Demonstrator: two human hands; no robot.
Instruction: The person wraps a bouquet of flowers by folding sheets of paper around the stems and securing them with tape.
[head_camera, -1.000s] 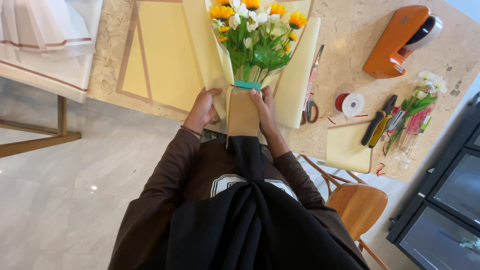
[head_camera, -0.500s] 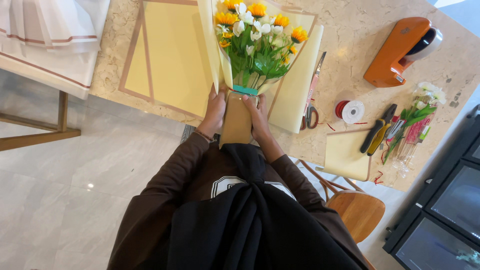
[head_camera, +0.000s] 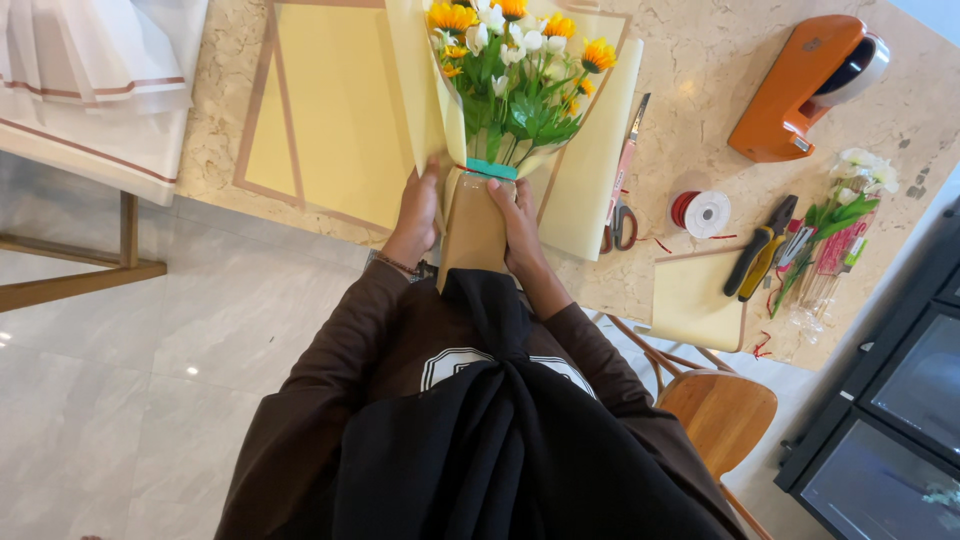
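Bouquet: bunch of orange and white flowers with green leaves (head_camera: 515, 70), wrapped in pale yellow paper, its kraft-brown lower wrap (head_camera: 474, 230) at the near edge of the beige marble desk (head_camera: 700, 80), blooms pointing away from the person.
Left hand: left hand (head_camera: 418, 215) closed around the left side of the brown wrap, fingers pointing up toward the teal band; brown sleeve and a wrist bracelet show.
Right hand: right hand (head_camera: 520, 220) closed around the right side of the same wrap, thumb near the teal band.
Beside the left hand: flat pale yellow wrapping sheet with brown border (head_camera: 320, 110).
Right of the bouquet: pink-handled scissors (head_camera: 625, 180), red-and-white ribbon spool (head_camera: 702, 212), small cream paper square (head_camera: 700, 300), black-and-yellow pliers (head_camera: 760, 258), spare white flower stems in clear sleeve (head_camera: 835, 235), orange tape dispenser (head_camera: 805, 85).
Below the desk: wooden chair (head_camera: 715, 415).
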